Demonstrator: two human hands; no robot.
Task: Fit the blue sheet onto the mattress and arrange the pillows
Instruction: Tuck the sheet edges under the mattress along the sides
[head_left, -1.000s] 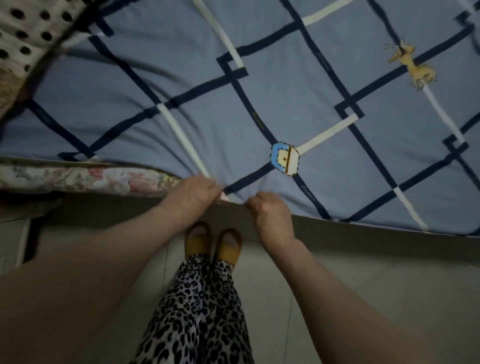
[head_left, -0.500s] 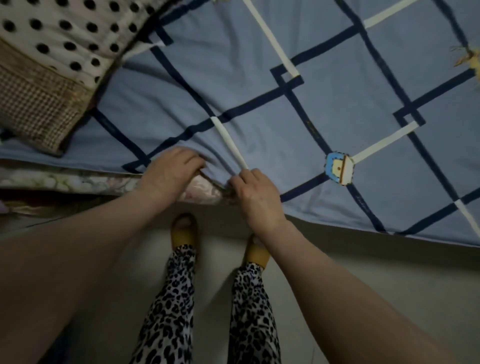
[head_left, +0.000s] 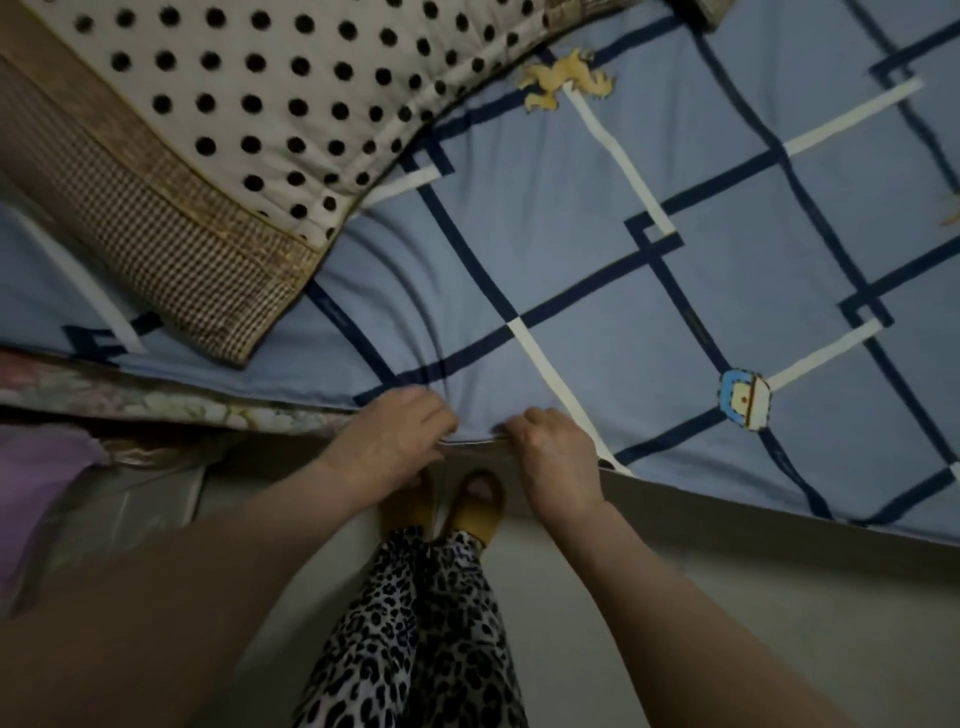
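— While both hands sit at the mattress (head_left: 156, 402) edge, six o'clock, what's the grip?
— Left hand (head_left: 387, 441) and right hand (head_left: 553, 449) curled, pinching the blue sheet (head_left: 597, 270) hem; pillow (head_left: 249, 119) at ten o'clock.

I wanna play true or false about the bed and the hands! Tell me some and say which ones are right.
1. Both hands are at the near edge of the blue sheet. True: the left hand and right hand grip it side by side.
2. The polka-dot pillow lies on the floor. False: it lies on the sheet, at the upper left.
3. The slippers are yellow. True.
4. The left hand holds the pillow. False: it is apart from the pillow, down at the sheet's edge.
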